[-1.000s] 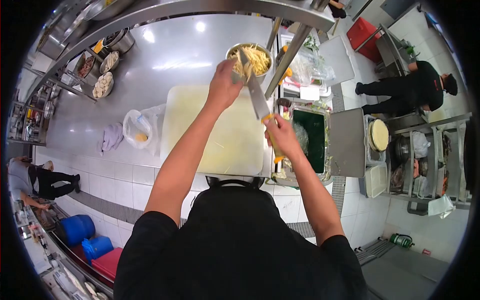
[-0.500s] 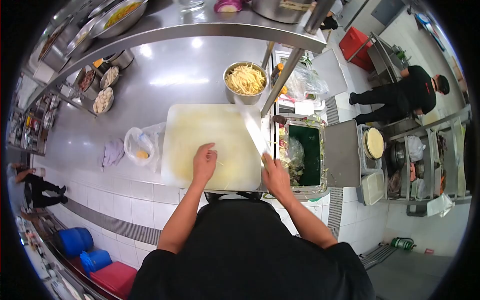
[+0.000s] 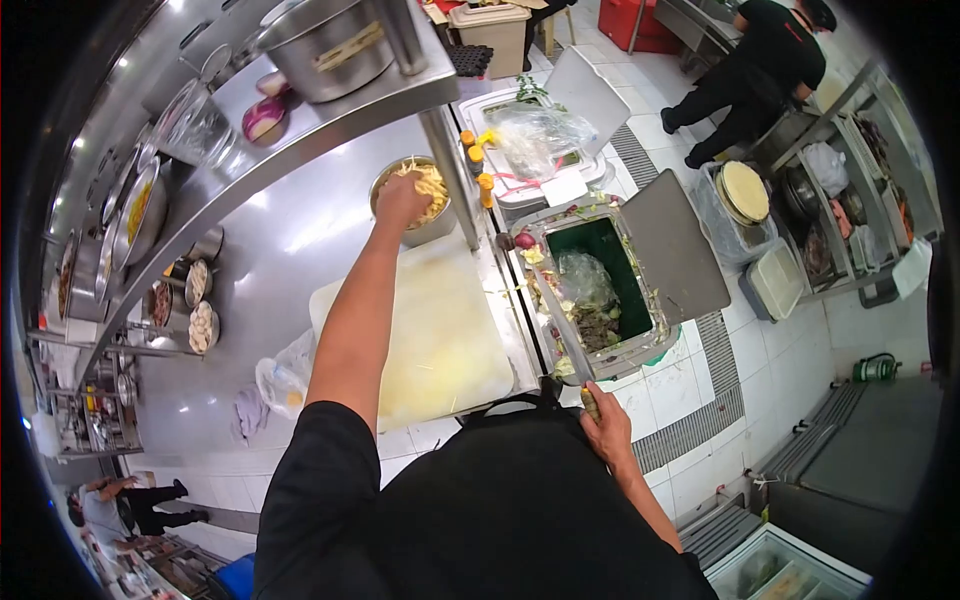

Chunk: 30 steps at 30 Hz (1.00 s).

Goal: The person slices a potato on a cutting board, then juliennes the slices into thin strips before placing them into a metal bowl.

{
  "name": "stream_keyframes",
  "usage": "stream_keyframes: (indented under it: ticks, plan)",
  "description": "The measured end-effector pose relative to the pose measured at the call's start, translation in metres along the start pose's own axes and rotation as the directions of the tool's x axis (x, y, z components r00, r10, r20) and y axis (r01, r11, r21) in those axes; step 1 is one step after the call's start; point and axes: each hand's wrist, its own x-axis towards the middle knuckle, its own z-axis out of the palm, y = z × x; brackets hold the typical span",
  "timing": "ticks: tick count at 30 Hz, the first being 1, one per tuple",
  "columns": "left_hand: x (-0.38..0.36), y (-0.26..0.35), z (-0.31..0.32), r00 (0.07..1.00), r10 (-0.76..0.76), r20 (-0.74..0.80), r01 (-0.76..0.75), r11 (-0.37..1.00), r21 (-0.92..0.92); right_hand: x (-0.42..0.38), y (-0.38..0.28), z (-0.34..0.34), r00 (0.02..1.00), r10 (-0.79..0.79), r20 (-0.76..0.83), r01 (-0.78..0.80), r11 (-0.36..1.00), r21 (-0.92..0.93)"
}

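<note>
My left hand (image 3: 403, 200) reaches far forward over the left side of a metal pot (image 3: 428, 233) heaped with pale yellow cut strips (image 3: 432, 188). Its fingertips are hidden from me, so I cannot see whether they grip anything. My right hand (image 3: 608, 430) is closed around the handle of a large knife (image 3: 574, 352), low at my right side. The blade points away from me, beside the edge of a waste bin (image 3: 638, 349). Between my arms lies a white cutting board (image 3: 445, 335) with a yellowish stain and a few tiny scraps.
A metal shelf (image 3: 330, 140) overhangs the steel counter (image 3: 285, 225), carrying a pot, a cut red onion (image 3: 264, 120) and bowls. A plastic bag (image 3: 285, 380) and a cloth (image 3: 250, 412) lie left of the board. Bottles (image 3: 486, 190) stand beside the shelf post. A person (image 3: 760, 85) works at the upper right.
My left hand has moved from above the cutting board forward to the pot. My right hand has drawn the knife off the board, down to the right. The view has turned right.
</note>
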Motion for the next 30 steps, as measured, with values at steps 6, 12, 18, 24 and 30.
stream_keyframes:
  ticks: [6, 12, 18, 24, 30]
  plan:
    - [0.003, -0.028, 0.021, 0.956, 0.29, -0.053, -0.294, 0.944, -0.146, -0.005, 0.022, -0.005, 0.993, 0.033, -0.111, -0.028, 0.998, 0.052]
    - [0.018, -0.062, -0.008, 0.994, -0.045, -0.103, 0.02, 0.971, -0.237, 0.017, 0.03, -0.028, 0.99, 0.032, -0.136, -0.024, 0.998, 0.063]
    - [0.02, -0.047, -0.023, 0.99, -0.092, -0.105, 0.054, 0.946, -0.32, 0.026, 0.031, -0.044, 0.989, 0.092, -0.113, -0.078, 0.989, 0.124]
    - [-0.012, -0.044, 0.027, 0.907, 0.153, -0.392, -0.171, 0.985, -0.01, 0.025, 0.042, -0.032, 0.994, 0.055, -0.093, -0.04, 0.987, 0.156]
    - [-0.169, 0.027, 0.001, 0.919, -0.154, -0.362, -0.084, 0.823, -0.561, 0.052, 0.0, -0.022, 0.968, -0.06, 0.243, 0.04, 0.995, 0.086]
